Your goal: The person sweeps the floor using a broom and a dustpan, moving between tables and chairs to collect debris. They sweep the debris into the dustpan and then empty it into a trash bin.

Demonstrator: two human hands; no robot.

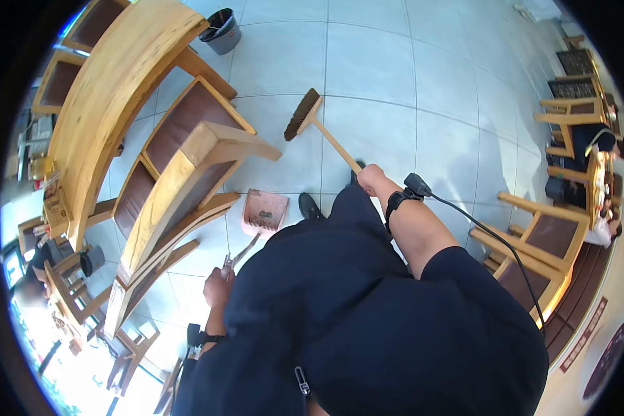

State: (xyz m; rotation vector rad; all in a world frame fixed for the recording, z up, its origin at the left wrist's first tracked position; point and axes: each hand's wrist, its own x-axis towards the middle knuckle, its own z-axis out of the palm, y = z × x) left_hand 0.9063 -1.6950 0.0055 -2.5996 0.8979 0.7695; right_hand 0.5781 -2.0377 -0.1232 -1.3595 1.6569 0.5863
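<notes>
My right hand [371,179] is closed round the wooden handle of a broom [335,144]. The broom's dark bristle head [303,115] rests at the floor, tilted, ahead of my feet. Low on the left, my left hand [218,286] grips the handle of a pink dustpan [264,211]. Its pan lies on the floor between the wooden chairs and my shoe [310,206]. Small bits appear to be in the pan, too small to name. Each wrist wears a strap with a small black device.
Wooden chairs [180,132] with brown seats stand close on my left, beside a long wooden table [118,76]. A grey bin [222,33] stands past the table's end. More chairs [548,236] are on the right, and people sit farther off. Pale tiles [374,62] cover the floor ahead.
</notes>
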